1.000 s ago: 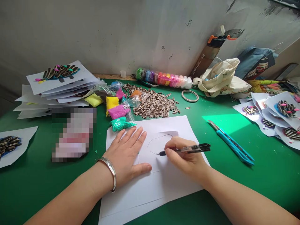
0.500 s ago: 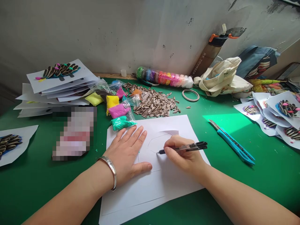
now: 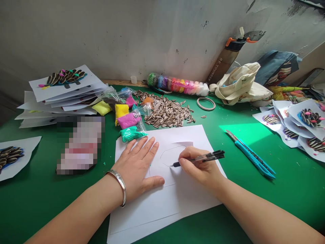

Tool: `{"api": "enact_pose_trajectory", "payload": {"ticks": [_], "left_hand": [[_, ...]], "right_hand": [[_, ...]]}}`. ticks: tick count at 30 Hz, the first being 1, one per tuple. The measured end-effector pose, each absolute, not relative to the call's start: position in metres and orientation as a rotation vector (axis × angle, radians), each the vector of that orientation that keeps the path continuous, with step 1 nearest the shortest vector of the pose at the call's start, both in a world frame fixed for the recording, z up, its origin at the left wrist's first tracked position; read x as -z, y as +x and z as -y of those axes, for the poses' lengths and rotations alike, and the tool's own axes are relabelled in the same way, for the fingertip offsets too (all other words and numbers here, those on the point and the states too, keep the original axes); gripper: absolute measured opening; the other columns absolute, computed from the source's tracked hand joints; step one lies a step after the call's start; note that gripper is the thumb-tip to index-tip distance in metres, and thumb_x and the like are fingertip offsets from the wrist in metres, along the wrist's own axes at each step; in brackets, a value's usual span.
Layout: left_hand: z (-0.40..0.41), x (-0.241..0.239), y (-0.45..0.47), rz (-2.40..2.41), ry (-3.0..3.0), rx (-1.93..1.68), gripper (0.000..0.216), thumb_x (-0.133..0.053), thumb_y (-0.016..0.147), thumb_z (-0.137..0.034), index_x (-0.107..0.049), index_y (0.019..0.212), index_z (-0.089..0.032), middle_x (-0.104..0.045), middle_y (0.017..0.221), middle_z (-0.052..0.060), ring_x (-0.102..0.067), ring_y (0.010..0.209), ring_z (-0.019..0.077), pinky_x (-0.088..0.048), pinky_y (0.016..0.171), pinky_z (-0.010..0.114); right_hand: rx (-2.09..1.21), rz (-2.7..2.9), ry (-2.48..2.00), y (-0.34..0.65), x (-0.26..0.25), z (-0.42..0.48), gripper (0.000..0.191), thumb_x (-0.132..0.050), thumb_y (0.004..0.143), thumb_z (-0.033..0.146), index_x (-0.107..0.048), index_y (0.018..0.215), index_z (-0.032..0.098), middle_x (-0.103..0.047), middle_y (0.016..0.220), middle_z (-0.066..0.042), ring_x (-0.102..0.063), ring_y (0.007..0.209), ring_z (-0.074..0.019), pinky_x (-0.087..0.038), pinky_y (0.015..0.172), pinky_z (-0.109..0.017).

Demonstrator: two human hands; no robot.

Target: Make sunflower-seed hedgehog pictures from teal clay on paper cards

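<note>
My left hand (image 3: pixel 139 166) lies flat on white paper (image 3: pixel 142 213), fingers spread, with a silver bracelet at the wrist. In my right hand (image 3: pixel 200 169) is a black pen (image 3: pixel 198 158), its tip touching the paper near a thin curved line. A second curved line and some straight lines also show on the sheet. Just beyond my left fingertips sits a bag of green clay (image 3: pixel 132 133), with pink clay (image 3: pixel 129 119) and yellow clay (image 3: pixel 122 113) behind it. A loose heap of striped sunflower seeds (image 3: pixel 167 112) spreads behind the paper.
A blue utility knife (image 3: pixel 250 154) lies to the right, blade exposed. Seed-decorated papers are stacked at left (image 3: pixel 63 91) and right (image 3: pixel 312 118). At the back are a tape roll (image 3: pixel 206 103), a clay pack (image 3: pixel 177 84), a bottle (image 3: pixel 223 61) and a cloth bag (image 3: pixel 238 84).
The pen tip has shifted very slightly to the right on the paper, and my right hand with it. My left hand stays in place.
</note>
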State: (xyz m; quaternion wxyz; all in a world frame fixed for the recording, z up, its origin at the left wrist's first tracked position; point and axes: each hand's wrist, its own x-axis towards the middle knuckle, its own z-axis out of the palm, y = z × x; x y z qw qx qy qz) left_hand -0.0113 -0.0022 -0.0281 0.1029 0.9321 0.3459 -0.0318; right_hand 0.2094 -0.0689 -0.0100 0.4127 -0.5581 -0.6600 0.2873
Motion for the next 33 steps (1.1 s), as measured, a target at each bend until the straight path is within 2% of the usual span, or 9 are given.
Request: {"api": "enact_pose_trajectory", "payload": {"ticks": [33], "left_hand": [[0.0017, 0.0278, -0.0124, -1.011, 2.730, 0.039, 0.091, -0.036, 0.083, -0.077, -0.024, 0.152, -0.019, -0.018, 0.159, 0.009, -0.014, 0.145, 0.0341, -0.008, 0.115, 0.052]], "right_hand": [[-0.720, 1.721, -1.405, 0.2091, 0.0100, 0.0697, 0.015, -0.051, 0.076, 0.012, -0.058, 0.065, 0.019, -0.057, 0.057, 0.001, -0.050, 0.057, -0.0121, -0.039, 0.055, -0.026]]}}
